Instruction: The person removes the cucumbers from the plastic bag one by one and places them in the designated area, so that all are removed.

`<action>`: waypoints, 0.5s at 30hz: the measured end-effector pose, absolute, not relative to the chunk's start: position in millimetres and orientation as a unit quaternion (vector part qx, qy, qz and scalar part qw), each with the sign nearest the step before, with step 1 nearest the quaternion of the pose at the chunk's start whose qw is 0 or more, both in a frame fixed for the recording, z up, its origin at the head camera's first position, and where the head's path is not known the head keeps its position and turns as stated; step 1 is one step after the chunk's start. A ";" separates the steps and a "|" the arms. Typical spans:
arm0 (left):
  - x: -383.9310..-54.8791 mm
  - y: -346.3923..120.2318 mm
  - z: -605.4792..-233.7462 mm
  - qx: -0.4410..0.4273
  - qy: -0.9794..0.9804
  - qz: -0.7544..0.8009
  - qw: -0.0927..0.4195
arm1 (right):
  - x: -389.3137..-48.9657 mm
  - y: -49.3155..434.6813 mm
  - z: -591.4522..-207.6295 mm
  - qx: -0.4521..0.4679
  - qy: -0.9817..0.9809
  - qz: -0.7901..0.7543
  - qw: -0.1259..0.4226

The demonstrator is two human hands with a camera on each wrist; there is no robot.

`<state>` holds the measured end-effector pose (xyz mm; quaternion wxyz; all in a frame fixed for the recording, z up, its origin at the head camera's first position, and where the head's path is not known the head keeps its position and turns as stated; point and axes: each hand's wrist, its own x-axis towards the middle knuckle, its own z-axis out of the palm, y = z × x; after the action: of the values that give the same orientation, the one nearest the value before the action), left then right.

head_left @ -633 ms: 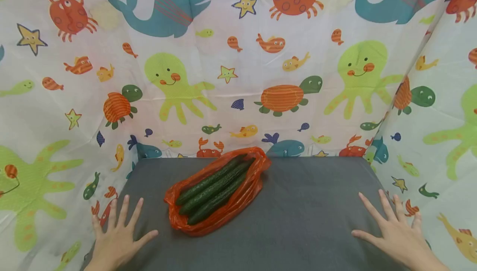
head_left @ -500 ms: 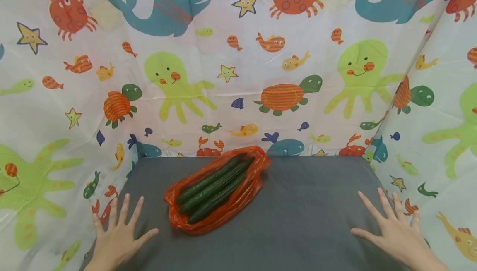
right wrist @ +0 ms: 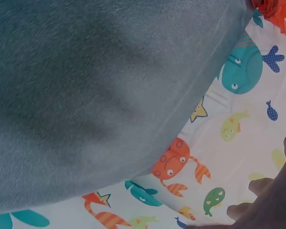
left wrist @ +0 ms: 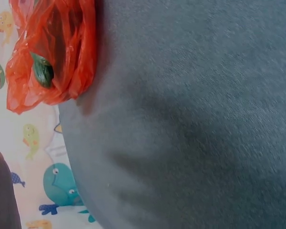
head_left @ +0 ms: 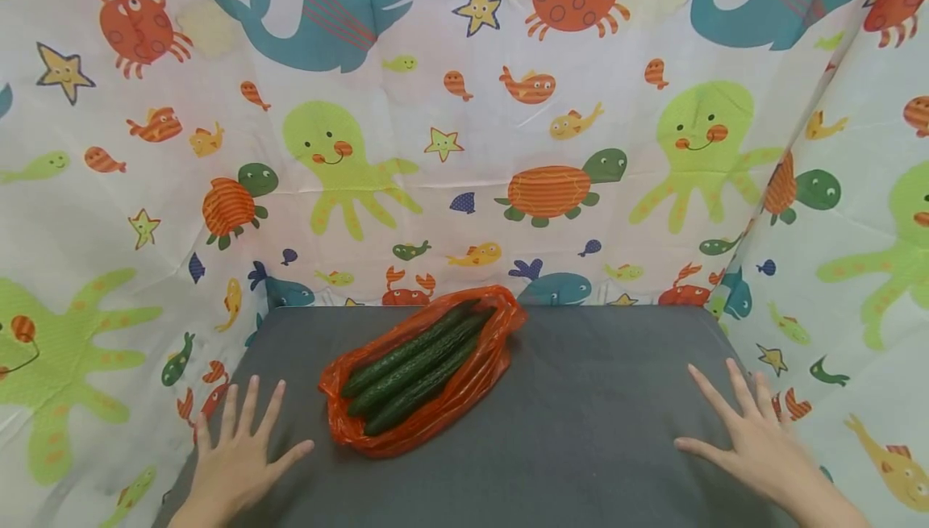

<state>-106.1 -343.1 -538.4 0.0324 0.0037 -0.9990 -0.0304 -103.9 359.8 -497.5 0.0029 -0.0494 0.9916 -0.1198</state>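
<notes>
Several dark green cucumbers lie side by side in an orange plastic bag, whose mouth faces up, left of the table's middle. My left hand is spread at the lower left, fingers straight, apart from the bag. At the lower right my right hand is spread the same way, farther from the bag, holding nothing. In the left wrist view the bag shows at the upper left with one cucumber end in its opening. Only a corner of the bag enters the right wrist view.
A dark grey cloth-topped table spreads under both hands. White curtains printed with sea animals stand along its back, left and right sides. Hand shadows fall on the cloth.
My right hand has shifted slightly left and inward, and my left hand slightly to the right. The bag and cucumbers stay where they were.
</notes>
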 end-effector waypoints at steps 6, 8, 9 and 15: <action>-112.1 -335.8 -540.2 -0.002 -0.999 -0.050 0.016 | -110.2 352.6 -495.6 -0.067 0.981 -0.183 0.016; -113.8 -334.0 -540.5 -0.004 -0.998 -0.056 0.010 | -112.5 350.2 -496.6 -0.069 0.979 -0.193 0.018; -114.7 -333.3 -540.5 -0.005 -0.998 -0.061 0.008 | -113.7 348.8 -497.3 -0.070 0.978 -0.197 0.018; -120.2 -327.8 -539.4 -0.008 -0.997 -0.072 -0.008 | -119.2 338.7 -497.9 -0.073 0.972 -0.220 0.023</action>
<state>-120.2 -327.8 -539.4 -0.0081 -0.0078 -0.9973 -0.0723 -119.2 338.7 -497.9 0.0232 -0.0730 0.9724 -0.2204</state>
